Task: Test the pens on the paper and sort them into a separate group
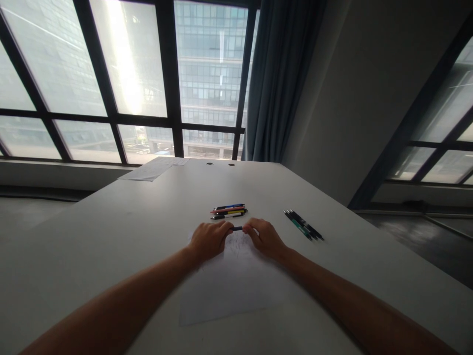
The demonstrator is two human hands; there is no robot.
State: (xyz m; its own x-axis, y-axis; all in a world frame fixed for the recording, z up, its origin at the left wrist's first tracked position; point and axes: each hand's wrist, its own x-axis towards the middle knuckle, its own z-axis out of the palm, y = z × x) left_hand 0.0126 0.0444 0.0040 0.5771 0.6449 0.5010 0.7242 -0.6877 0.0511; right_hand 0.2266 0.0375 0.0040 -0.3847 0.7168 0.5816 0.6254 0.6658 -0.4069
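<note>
- At the far end of the white paper, between the two hands, is the dark pen; whether it touches the sheet or is held above it, I cannot tell.
- Fingers of the left hand are closed on the pen's left end and those of the right hand pinch its right end, so only a short middle stretch shows.
- One likely trouble is a slip: with each end held so closely, an uneven pull or twist could make one end jump free and the hands jerk apart.
- If the right hand flew outward, it might strike the dark and green pens on the right of the bench and scatter them.
- A push toward the far side could disturb the coloured pens just beyond the hands; they would probably roll.
- The paper seems loose, so a dragging wrist could shift or crease it.
- The pen's long axis runs left to right, nearly level, its right side perhaps slightly farther away.
- Both ends are covered by fingers, so which way the tip points cannot be told.
</note>
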